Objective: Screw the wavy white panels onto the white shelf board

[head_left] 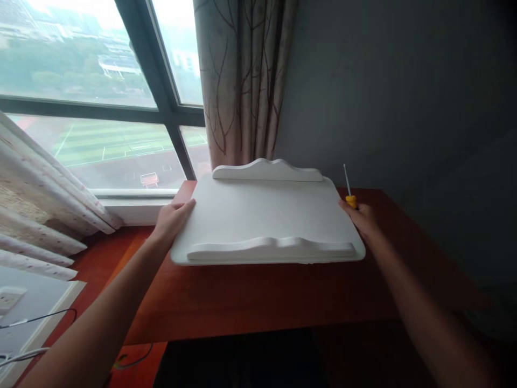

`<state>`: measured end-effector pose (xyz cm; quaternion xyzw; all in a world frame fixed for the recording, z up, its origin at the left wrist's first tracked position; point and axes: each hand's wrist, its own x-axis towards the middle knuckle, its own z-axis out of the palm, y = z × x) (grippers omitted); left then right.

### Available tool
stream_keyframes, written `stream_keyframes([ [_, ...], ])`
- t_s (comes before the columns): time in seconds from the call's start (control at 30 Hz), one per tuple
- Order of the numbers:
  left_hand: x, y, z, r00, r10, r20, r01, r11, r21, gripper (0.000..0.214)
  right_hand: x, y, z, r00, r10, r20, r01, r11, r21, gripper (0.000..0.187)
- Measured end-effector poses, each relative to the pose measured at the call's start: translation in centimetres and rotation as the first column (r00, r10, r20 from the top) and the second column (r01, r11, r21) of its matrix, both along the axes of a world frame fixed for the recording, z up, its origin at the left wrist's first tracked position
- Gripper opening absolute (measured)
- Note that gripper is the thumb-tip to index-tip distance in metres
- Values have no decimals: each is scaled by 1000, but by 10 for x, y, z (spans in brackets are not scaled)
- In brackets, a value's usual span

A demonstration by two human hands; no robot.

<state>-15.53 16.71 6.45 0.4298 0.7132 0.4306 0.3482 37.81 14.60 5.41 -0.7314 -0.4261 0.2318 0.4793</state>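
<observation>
A white board with a wavy raised strip along its far side and another along its near side is held level over the table. My left hand grips its left edge, thumb on top and fingers hidden beneath. At the right edge, my right hand grips the board the same way. That hand also keeps a screwdriver with a yellow handle, its metal shaft pointing up and away from me. Whether the board touches the tabletop underneath cannot be seen.
Under the board is a reddish-brown wooden table. A window and a patterned curtain stand behind it, with a grey wall to the right. Cables and a wall socket are at the lower left.
</observation>
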Motion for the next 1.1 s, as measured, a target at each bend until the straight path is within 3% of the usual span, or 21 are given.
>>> stream_keyframes([
  [0.23, 0, 4, -16, 995, -57, -77, 55, 998, -26, 51, 6, 7, -39, 995, 19, -96, -25, 998, -56, 57],
  [0.43, 9, 0, -11, 981, -113, -159, 103, 992, -67, 57, 13, 6, -50, 999, 10, -43, -16, 993, -120, 57],
  [0.6, 9, 1, -9, 948, -155, -279, 147, 988, -50, 58, 13, 3, -41, 993, 76, 86, -65, 990, -129, 52],
  [0.8, 3, 0, -5, 860, -141, -490, 212, 973, 94, 47, -5, 0, -5, 922, 127, 365, -132, 991, -10, 37],
  [0.87, 6, -4, -3, 827, -157, -539, 273, 952, 142, 49, -23, -3, 7, 865, 280, 416, -283, 957, -56, 35],
  [0.97, 14, -14, -1, 782, -203, -589, 380, 905, 193, 51, -53, -5, 21, 630, 599, 494, -574, 788, -224, 34],
  [1.03, 19, -22, 3, 767, -232, -599, 424, 883, 200, 50, -71, -1, 26, 535, 680, 502, -656, 708, -260, 32],
  [1.1, 24, -32, 7, 753, -261, -604, 453, 872, 188, 50, -84, 4, 27, 501, 702, 506, -681, 681, -270, 28],
])
